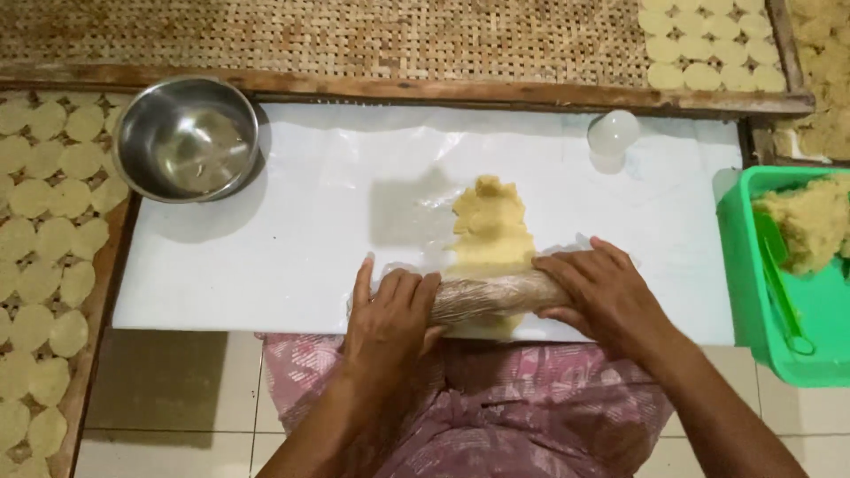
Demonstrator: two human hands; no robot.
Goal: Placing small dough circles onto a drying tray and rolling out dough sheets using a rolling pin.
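Pale yellow dough [492,232] lies spread on the white board [266,265] in front of me, its near edge tucked under the rolling pin [487,296], which is wrapped in clear plastic film. My left hand [390,323] lies flat over the pin's left end, fingers stretched forward and pressed down on it rather than curled around it. My right hand [598,296] covers the right end the same way, fingers laid side by side across the pin, palm bearing down. The pin lies crosswise near the board's front edge, just above my pink patterned lap.

At the board's far left corner sits a steel bowl [188,139]. A small clear round cup [613,133] stands near the far right corner. To my right a green tray [753,292] holds a lump of dough [810,221] and a green scraper [779,274]. Woven drying racks [354,35] with thin round discs [44,239] lie to the left and beyond the board.
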